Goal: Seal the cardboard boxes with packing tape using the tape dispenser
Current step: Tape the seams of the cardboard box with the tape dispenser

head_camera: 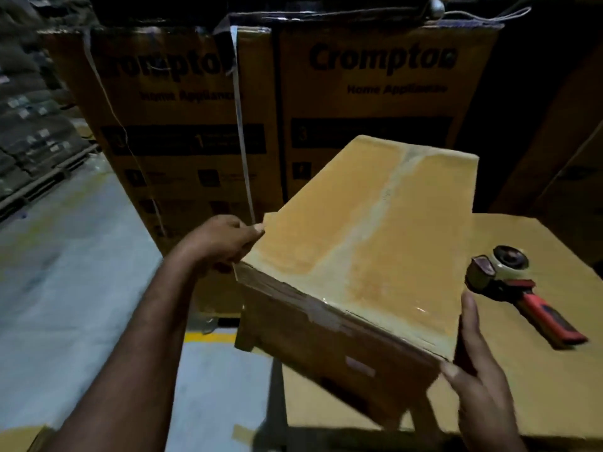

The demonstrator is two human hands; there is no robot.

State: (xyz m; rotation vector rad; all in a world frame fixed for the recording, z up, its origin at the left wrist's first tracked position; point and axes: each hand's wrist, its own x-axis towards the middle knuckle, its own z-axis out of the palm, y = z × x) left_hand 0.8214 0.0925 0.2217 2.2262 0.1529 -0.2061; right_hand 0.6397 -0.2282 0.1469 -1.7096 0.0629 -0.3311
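Observation:
A long cardboard box (375, 230) is held tilted in the air between both hands. A strip of clear tape runs along the middle seam of its top face. My left hand (225, 243) grips its left edge with curled fingers. My right hand (473, 370) holds its near right corner, the thumb against the near face and the fingers along the right side. A tape dispenser (518, 288) with a red handle lies on its side to the right, apart from both hands.
The dispenser rests on a large flat carton (538, 370) that serves as a work surface. Tall printed cartons (182, 125) stand stacked behind, with a loose white strap (241, 125) hanging over one. Grey floor with a yellow line (208, 337) lies to the left.

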